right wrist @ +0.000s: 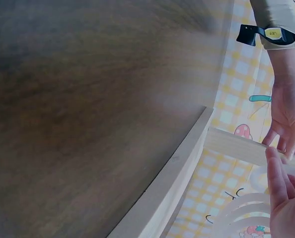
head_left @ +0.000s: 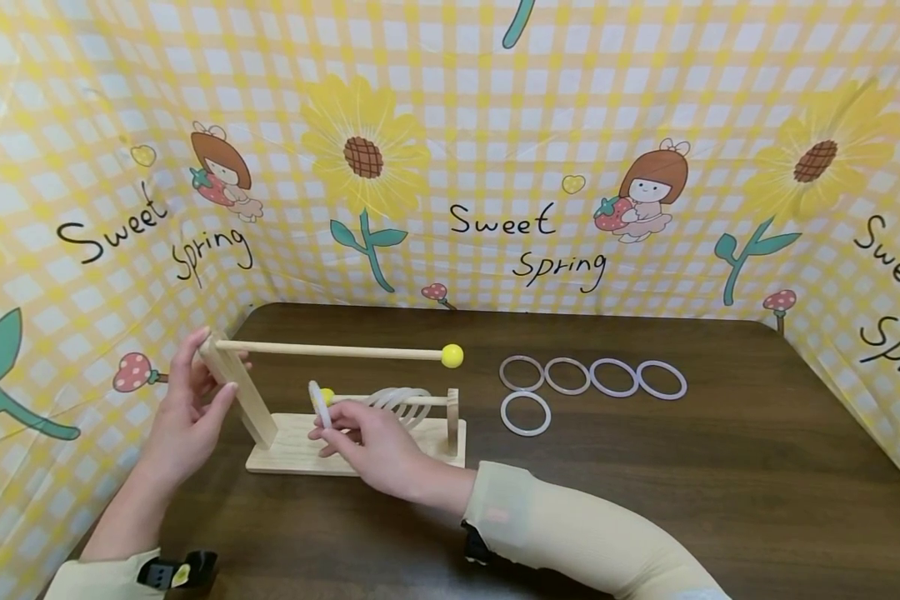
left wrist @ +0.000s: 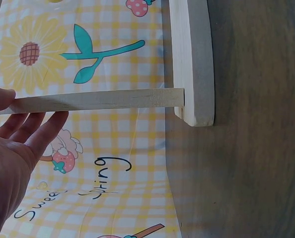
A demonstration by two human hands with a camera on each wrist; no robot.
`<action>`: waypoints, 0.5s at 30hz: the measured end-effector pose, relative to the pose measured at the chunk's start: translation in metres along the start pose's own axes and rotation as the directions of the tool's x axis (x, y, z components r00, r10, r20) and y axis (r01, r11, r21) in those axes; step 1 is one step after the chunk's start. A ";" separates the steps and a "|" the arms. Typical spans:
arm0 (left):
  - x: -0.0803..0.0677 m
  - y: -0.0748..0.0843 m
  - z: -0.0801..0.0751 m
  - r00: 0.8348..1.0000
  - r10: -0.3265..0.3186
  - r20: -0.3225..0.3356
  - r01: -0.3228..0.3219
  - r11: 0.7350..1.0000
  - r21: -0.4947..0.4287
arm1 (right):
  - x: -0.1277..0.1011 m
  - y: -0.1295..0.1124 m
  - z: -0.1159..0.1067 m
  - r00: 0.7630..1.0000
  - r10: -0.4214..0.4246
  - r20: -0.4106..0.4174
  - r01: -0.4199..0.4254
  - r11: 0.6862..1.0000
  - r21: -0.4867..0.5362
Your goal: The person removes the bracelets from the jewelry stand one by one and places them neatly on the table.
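- Pinching a white ring [head_left: 317,405] upright between thumb and fingertips, the right hand [head_left: 371,446] is holding it just at the yellow ball tip [head_left: 327,395] of the lower dowel [head_left: 412,401]; the fingers are curling closed round the ring's lower arc, and the hole is facing along the dowel.
- Resting against the tall upright post [head_left: 236,392] near its top, the left hand [head_left: 187,417] is steadying the wooden rack with fingers straight and relaxed, gripping nothing; in the left wrist view the fingertips [left wrist: 43,126] are lying along the post's edge.
- Doing this well, in my judgement, is depending on keeping the ring square to the dowel so that it is passing over the ball without catching, and on keeping the grip light and low on the ring so that the fingers are clearing the tip.
- Hanging on the lower dowel beside the short post [head_left: 452,414], a bunch of rings [head_left: 401,402] is already sitting; how many I cannot tell.
- Standing near the table's left edge, the wooden base [head_left: 288,446] is carrying both posts, and the upper dowel [head_left: 330,351] with its yellow ball [head_left: 452,356] is reaching out over it, bare of rings.
- Lying flat toward the middle of the dark wooden table [head_left: 720,483], five loose rings [head_left: 592,377] are waiting well apart from the hands, four in a row and one just in front.
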State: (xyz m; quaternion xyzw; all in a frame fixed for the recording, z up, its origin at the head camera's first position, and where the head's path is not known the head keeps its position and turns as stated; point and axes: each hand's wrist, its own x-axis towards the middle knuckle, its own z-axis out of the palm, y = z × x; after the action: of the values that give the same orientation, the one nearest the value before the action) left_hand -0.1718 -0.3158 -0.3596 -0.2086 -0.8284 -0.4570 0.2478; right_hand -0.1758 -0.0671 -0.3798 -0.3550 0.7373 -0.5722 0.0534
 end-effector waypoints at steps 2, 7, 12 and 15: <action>0.000 0.000 0.000 1.000 -0.002 -0.002 0.002 1.000 0.000 | 0.000 -0.001 -0.001 0.999 0.009 0.035 -0.009 1.000 0.011; 0.001 0.000 0.000 1.000 0.004 0.000 -0.004 1.000 -0.002 | -0.003 -0.003 -0.005 0.994 -0.002 0.106 0.002 1.000 0.000; 0.000 0.001 0.000 1.000 -0.005 -0.007 0.005 1.000 0.010 | -0.009 -0.003 -0.011 0.990 -0.039 0.137 0.045 0.998 -0.044; 0.000 0.001 0.001 1.000 -0.014 -0.014 0.014 1.000 0.015 | -0.014 -0.003 -0.018 0.986 -0.060 0.154 0.074 0.994 -0.083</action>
State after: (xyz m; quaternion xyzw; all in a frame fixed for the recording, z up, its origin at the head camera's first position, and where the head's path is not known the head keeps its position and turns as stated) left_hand -0.1709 -0.3144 -0.3592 -0.1976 -0.8316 -0.4539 0.2518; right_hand -0.1727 -0.0445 -0.3756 -0.4240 0.7434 -0.5119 0.0742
